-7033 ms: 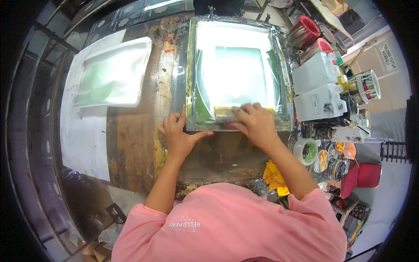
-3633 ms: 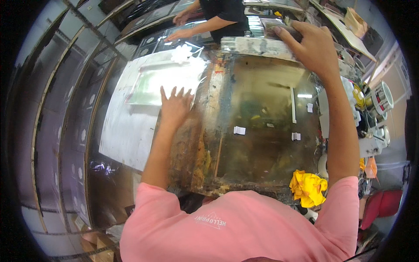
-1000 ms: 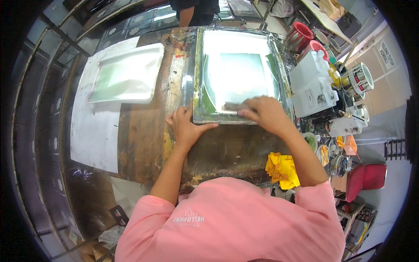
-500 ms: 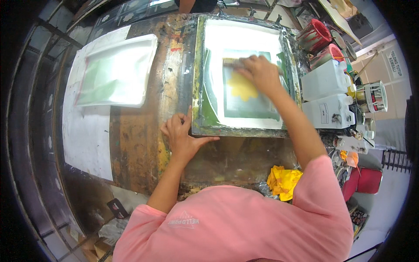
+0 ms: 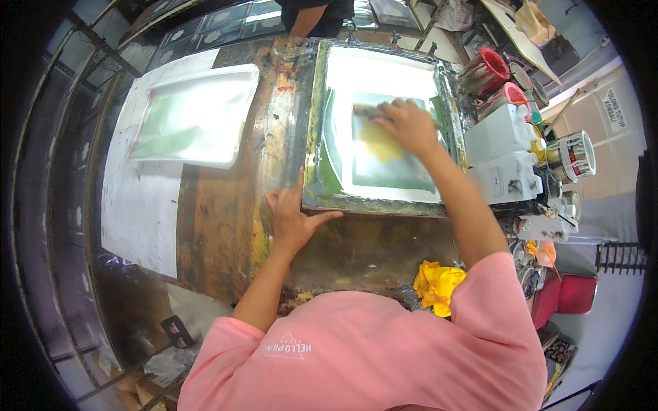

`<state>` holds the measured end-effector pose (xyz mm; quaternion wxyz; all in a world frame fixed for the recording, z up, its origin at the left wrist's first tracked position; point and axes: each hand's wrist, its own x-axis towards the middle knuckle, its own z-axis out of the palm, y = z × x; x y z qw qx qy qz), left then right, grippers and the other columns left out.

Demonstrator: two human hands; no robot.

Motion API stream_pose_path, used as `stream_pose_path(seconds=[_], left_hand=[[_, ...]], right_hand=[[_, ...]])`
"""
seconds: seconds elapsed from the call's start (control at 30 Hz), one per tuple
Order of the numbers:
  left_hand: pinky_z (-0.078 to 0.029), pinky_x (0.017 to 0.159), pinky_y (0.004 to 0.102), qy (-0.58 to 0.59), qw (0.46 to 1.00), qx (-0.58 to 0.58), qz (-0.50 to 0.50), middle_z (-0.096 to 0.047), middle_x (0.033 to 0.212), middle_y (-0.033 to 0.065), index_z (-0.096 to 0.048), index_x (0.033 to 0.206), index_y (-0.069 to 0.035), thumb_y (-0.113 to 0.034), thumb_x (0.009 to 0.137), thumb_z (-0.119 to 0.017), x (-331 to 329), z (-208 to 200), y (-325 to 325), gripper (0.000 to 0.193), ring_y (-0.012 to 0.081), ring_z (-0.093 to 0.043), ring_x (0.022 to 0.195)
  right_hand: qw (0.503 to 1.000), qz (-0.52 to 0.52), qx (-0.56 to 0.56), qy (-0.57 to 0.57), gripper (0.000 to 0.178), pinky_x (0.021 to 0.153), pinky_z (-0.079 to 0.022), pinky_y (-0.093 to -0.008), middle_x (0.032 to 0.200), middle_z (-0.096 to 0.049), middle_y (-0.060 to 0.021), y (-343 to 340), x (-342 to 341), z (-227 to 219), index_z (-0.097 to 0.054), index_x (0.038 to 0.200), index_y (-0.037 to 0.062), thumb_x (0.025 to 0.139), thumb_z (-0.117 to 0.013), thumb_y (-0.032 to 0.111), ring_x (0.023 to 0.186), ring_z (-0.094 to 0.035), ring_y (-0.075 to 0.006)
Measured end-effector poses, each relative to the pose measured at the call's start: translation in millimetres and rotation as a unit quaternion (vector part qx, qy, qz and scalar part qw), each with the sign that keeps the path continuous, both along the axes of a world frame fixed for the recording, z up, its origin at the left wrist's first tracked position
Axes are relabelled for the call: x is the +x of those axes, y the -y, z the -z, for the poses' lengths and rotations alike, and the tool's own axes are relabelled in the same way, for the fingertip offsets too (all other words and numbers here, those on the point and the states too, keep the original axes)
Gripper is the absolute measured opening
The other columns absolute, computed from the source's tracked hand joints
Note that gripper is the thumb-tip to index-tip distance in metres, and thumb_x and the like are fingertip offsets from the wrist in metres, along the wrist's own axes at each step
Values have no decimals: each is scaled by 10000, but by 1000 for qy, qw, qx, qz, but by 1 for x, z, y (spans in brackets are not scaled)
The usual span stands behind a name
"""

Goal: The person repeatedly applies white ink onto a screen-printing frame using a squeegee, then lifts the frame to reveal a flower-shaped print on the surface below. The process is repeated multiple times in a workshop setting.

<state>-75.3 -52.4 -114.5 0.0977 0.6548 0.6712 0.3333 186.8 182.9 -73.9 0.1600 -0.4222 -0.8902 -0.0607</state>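
A printing screen [image 5: 384, 203] in a dark, paint-stained frame lies before me, its mesh showing a pale yellow flower shape [image 5: 381, 142]. My right hand [image 5: 409, 128] is closed on a squeegee [image 5: 364, 109] that rests on the mesh just above the flower; most of the squeegee is under my fingers. At the screen's near left corner is my left hand [image 5: 291, 216], holding nothing. Its thumb stretches along the near edge and its index finger along the left edge. To the left, a stack of clear plastic sheets [image 5: 195, 116] lies on white paper [image 5: 144, 212].
White jugs [image 5: 504, 175] and paint-smeared cans [image 5: 484, 72] crowd the right side. A crumpled yellow cloth [image 5: 437, 286] is at the near right of the stained table [image 5: 219, 226]. Another person [image 5: 315, 17] stands beyond the far edge. Metal racks [image 5: 51, 205] line the left.
The whole view has shifted slightly, and more of the person at the far side shows. My right hand with the squeegee stays at nearly the same spot on the mesh; my left hand keeps its corner.
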Motion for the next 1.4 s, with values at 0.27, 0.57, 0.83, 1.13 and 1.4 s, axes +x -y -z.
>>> stream_pose_path(seconds=[0.27,0.57,0.83,1.13,1.4], left_hand=[[-407,993,433,24,998,59,9,-699,1020,127,-553,1521,24,-614,677,-943,1,4,-1,1128,284,-608,932],[-463,1088,364,433,893,111,53,-591,1397,205,-330,1613,124,-324,951,-850,25,-80,-34,954,264,-571,1256],[23,1237,725,-253,965,-61,-7,-296,1673,351,-275,1674,29,-816,942,-520,15,-47,-10,1145,464,-206,1604],[-393,1117,558,42,999,-5,26,-621,1437,277,-554,1496,67,-550,963,-718,38,-54,-48,832,393,-598,1316],[-574,714,316,200,977,37,-64,-801,1075,197,-648,1399,75,-144,967,-722,-26,-101,-86,490,167,-749,807]], right_hand=[[994,14,-106,13,410,690,-602,-474,990,-693,-136,167,3,-61,-663,1085,59,1004,-669,461,962,-699,-318],[977,33,184,-102,286,978,-409,-537,922,-651,-109,144,-13,-149,-683,1000,88,951,-726,366,928,-644,-308],[956,10,271,-109,458,855,-399,-469,806,-675,-82,68,-18,-226,-727,905,79,1013,-622,511,842,-666,-307],[968,43,199,-147,525,866,-447,-505,783,-732,-191,49,-24,-256,-728,749,24,982,-617,481,808,-712,-361],[966,44,235,-103,538,835,-414,-446,882,-726,-145,54,-23,-247,-745,948,47,1010,-624,567,852,-668,-345]])
